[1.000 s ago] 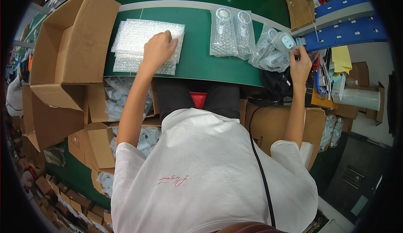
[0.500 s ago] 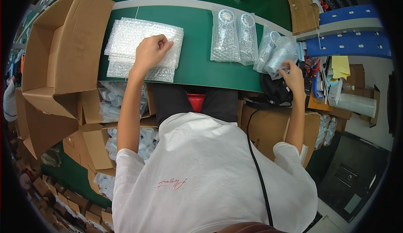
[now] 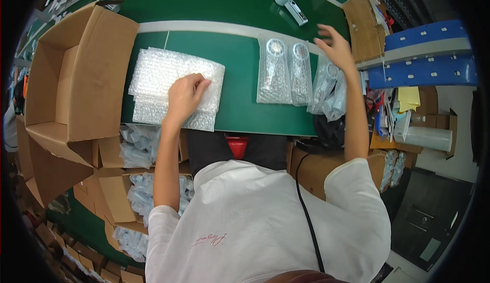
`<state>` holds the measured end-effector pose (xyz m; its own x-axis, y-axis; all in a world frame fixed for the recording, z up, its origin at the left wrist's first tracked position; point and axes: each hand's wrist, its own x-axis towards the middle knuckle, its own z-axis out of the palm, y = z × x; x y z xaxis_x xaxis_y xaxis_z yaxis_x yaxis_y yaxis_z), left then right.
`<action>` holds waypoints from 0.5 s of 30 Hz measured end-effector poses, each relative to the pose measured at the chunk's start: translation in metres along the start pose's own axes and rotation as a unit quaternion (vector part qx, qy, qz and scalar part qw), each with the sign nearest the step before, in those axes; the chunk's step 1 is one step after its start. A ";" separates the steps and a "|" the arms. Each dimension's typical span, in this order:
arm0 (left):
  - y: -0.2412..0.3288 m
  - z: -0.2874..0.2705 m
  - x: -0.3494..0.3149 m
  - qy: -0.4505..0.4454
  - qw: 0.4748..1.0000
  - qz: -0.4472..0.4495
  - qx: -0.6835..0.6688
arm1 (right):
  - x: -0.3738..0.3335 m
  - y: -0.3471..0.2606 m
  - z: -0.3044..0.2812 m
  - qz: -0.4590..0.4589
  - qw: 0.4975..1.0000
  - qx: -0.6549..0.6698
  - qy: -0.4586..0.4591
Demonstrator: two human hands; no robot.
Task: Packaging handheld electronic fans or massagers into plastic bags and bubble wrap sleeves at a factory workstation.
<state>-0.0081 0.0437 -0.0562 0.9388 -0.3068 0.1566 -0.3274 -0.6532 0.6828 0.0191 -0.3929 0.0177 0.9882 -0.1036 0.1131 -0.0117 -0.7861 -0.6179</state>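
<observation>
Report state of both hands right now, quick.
Left hand: fingers curled over the bubble wrap; whether it grips any can't be told.
Right hand: open, fingers spread, nothing visible in it.

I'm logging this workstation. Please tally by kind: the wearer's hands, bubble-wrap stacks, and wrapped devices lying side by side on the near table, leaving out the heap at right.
Left hand and right hand: 2
Bubble-wrap stack: 1
Wrapped devices: 2
Total: 5

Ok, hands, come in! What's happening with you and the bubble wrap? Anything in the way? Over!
Left hand loosely curled over bubble-wrap sheets. Right hand open, empty, near white handheld device. Possible snag: bagged bundle beside right forearm.
</observation>
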 end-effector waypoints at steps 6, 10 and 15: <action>0.009 -0.004 0.003 -0.017 1.000 -0.014 -0.006 | 0.122 0.070 0.106 0.015 0.947 -0.287 0.141; 0.006 -0.003 0.005 -0.020 0.999 0.010 -0.045 | 0.137 0.072 0.102 0.212 0.963 -0.144 0.080; -0.004 0.004 -0.004 0.026 0.999 0.015 -0.025 | 0.052 -0.026 0.088 0.191 0.732 0.649 -0.084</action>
<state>-0.0111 0.0448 -0.0620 0.9334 -0.2883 0.2136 -0.3509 -0.6092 0.7112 0.0841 -0.3247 -0.0287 0.9566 -0.0022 -0.2916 -0.2456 0.5327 -0.8099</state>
